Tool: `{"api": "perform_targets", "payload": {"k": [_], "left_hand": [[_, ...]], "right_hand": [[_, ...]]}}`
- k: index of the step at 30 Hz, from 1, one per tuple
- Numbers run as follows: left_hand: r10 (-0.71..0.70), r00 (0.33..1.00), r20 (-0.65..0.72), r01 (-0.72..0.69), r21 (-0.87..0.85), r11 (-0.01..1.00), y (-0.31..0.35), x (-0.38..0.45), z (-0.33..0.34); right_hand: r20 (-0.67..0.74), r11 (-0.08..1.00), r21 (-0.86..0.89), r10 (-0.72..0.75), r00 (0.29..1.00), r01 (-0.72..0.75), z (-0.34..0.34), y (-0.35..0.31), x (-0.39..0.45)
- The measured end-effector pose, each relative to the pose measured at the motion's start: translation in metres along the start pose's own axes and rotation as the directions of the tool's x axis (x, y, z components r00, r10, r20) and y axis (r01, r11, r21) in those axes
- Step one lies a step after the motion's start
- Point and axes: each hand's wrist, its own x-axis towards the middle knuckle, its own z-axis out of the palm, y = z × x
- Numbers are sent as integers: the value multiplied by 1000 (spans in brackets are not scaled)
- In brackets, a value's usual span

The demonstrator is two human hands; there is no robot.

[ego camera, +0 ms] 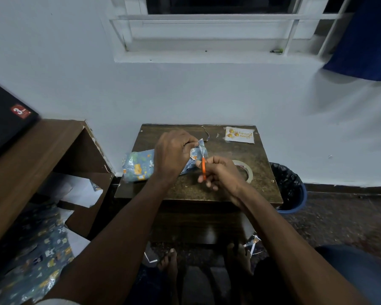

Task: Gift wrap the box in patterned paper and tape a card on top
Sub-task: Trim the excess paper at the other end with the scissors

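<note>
1. our left hand (174, 151) pinches the paper flap at the right end of the wrapped box (141, 165), which lies long axis left to right on the table (207, 190).
2. our right hand (220, 171), nearer that flap, grips orange scissors (204, 170), blades pointing up into it.
3. the card (239, 134) lies far right; its gold writing is unreadable. a red label (20, 111) shows "3".
</note>
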Motion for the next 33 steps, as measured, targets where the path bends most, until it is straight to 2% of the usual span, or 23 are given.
{"api": "perform_targets", "payload": {"k": [5,8,11,14,18,22,25,33], "left_hand": [[137,991,11,-137,29,990,3,-10,4],[157,987,34,-158,23,987,7,-14,4],[138,989,58,-138,12,990,11,-17,3],[108,983,148,-106,-25,994,14,-18,-2],[18,941,337,23,-117,993,14,-9,-16],[-56,913,404,141,-183,973,13,-4,-27],[-41,874,483,154,-196,968,16,-10,-29],[-44,884,465,129,-151,980,27,-17,-29]], "right_hand": [[16,999,5,34,999,-34,-2,4,-3],[21,998,-16,60,998,-60,-5,5,-4],[28,996,-24,82,996,-82,-9,3,-5],[33,994,-28,107,994,-106,-11,1,-8],[24,989,-41,146,989,-145,-12,3,-14],[46,981,6,193,980,-193,-11,7,-21],[48,978,13,205,978,-206,-9,11,-28],[24,984,-22,175,984,-174,-10,15,-36]]}}
